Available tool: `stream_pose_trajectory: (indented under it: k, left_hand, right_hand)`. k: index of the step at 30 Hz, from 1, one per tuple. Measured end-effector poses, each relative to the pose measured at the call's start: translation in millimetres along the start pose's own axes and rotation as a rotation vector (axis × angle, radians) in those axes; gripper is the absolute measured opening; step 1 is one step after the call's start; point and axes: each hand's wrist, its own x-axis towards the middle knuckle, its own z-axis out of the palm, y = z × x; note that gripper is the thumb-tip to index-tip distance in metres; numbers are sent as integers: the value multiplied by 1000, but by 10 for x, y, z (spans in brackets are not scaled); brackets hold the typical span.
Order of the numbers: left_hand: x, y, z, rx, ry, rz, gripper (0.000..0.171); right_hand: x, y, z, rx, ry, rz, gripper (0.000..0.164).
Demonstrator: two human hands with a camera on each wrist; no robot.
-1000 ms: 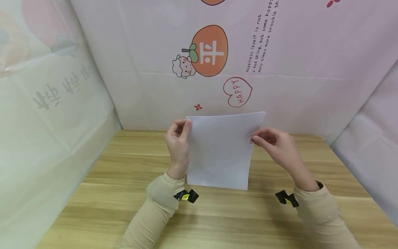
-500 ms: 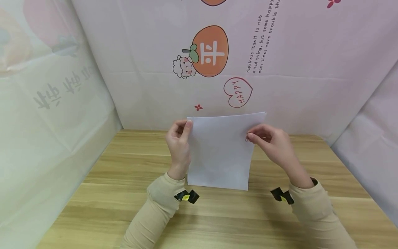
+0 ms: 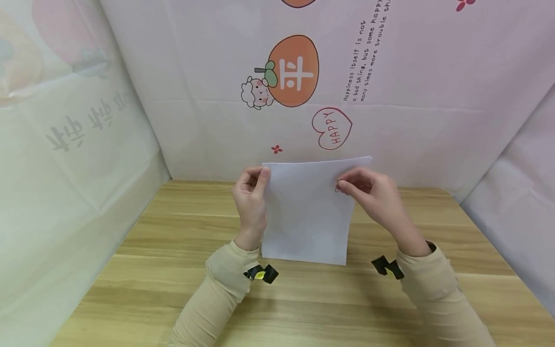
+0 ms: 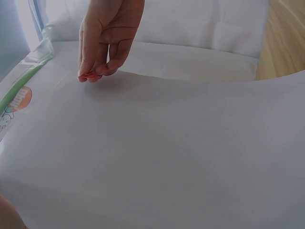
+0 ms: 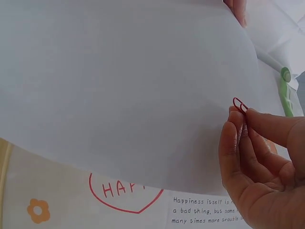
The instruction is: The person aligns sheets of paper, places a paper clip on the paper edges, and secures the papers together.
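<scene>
White paper sheets (image 3: 305, 217) stand upright, their lower edge at the table, with a second edge just showing at the top right corner. My left hand (image 3: 251, 200) pinches the upper left edge between thumb and fingers. In front of the sheets' right part is my right hand (image 3: 377, 195), pinching a small red paper clip (image 5: 240, 105) between thumb and fingertips. One looped end of the clip sticks out past the fingertips in the right wrist view. The left wrist view shows the right hand close to the paper's face; whether the clip touches it, I cannot tell.
A wood-grain table (image 3: 173, 289) lies under both arms. Behind it hangs a white printed cloth (image 3: 208, 130) with an orange fruit, a heart and lettering. More pale cloth (image 3: 86, 183) closes off the left and right sides. Black wrist devices sit at both cuffs.
My right hand has moved left and slightly up, from the paper's right edge to in front of its face, carrying the paper clip. The left hand and paper have barely shifted.
</scene>
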Motion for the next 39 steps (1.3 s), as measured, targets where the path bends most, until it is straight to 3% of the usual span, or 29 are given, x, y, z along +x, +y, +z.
stream_pose_trajectory:
  k: [15,23,33,39]
  left_hand:
    - [-16,6,15,15,-3,-9,4]
    - [-28,1,21,16,-19,-10,16]
    - [-37,2,34,21,-27,-2,5]
    - [-44,-4,42,28,-27,-3,17]
  right_hand:
    - [87,-136,62,16,18,-84,10]
    - [124,-232,81,25,28,-103,10]
    - [168,-311,109,67,44,-143,9]
    - [195,-356,127,82,56,-156,10]
